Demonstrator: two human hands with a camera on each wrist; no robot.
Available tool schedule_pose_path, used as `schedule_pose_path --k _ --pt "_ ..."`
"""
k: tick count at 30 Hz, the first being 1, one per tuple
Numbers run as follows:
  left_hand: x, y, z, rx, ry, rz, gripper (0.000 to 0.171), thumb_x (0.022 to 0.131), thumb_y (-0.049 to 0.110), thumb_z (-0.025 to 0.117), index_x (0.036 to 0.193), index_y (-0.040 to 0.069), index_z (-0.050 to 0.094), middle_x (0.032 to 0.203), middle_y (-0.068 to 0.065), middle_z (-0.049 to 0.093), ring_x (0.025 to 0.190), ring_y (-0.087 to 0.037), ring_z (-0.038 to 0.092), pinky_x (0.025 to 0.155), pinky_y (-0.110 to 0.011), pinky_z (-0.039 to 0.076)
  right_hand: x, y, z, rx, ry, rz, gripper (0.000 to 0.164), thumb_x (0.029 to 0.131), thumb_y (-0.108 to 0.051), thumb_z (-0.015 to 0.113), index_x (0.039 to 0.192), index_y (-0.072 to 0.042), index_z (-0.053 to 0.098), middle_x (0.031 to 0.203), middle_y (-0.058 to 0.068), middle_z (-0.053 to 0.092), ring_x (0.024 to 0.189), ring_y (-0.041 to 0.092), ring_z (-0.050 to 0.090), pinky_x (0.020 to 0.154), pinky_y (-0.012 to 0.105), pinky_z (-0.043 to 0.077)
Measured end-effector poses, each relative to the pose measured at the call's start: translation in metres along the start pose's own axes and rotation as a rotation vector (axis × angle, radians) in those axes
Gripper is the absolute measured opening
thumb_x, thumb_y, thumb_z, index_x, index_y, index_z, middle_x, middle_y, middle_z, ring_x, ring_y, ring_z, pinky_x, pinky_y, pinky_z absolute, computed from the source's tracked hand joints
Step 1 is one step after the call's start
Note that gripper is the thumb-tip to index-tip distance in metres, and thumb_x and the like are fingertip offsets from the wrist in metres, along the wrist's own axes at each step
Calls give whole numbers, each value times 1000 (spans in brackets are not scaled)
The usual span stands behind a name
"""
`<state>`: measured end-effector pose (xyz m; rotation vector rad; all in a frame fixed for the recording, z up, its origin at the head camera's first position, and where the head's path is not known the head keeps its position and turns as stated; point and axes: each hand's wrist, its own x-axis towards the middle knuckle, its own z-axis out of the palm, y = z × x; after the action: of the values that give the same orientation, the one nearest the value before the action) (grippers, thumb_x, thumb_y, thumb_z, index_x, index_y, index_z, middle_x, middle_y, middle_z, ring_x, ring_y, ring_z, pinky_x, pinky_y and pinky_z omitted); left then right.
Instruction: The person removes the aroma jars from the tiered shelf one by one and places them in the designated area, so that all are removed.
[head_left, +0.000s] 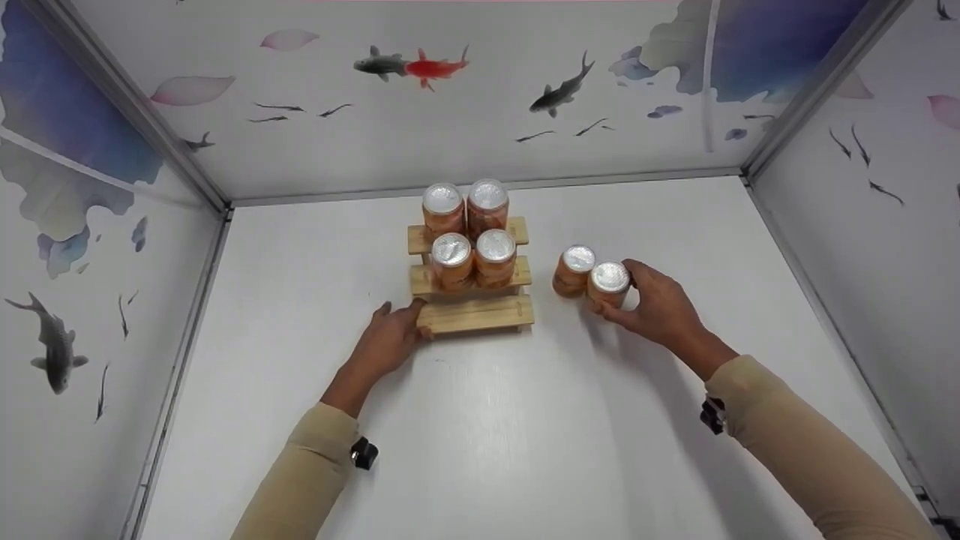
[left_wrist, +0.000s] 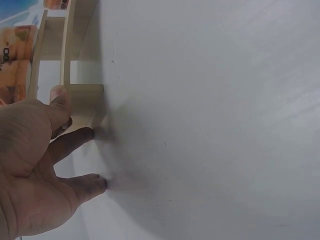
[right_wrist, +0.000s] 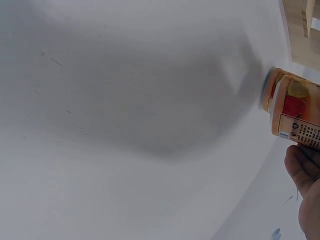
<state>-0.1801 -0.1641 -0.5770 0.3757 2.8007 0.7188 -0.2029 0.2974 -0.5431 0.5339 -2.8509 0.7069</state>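
Note:
A three-step wooden rack (head_left: 480,315) stands on the white table. My left hand (head_left: 390,337) pinches the left end of its lowest step; in the left wrist view the thumb (left_wrist: 60,97) lies on the board's edge, and other fingertips reach down to the tabletop. To the right of the rack, my right hand (head_left: 664,304) holds an orange can with a silver lid (head_left: 609,279) between thumb and fingers. A similar can (head_left: 576,270) stands close against its left side. In the right wrist view, the label of the held can (right_wrist: 300,115) shows fruit; whether its base touches the table I cannot tell.
Two silver-lidded cans (head_left: 444,206) stand on the rack's top step and two more cans (head_left: 495,259) on the middle one. The lowest step is bare wood. Printed panels with fish wall in the table (head_left: 480,450) at the back and both sides.

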Motion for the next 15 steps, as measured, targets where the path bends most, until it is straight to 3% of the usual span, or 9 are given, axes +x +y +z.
schedule_pose_path --k 15 --pt "2 -4 2 -8 -3 10 61 114 34 61 164 0 48 154 -22 66 148 -38 62 139 -63 25 6 14 -2 7 31 36 73 90 -32 94 140 8 60 123 25 75 103 43 75 84 56 63"
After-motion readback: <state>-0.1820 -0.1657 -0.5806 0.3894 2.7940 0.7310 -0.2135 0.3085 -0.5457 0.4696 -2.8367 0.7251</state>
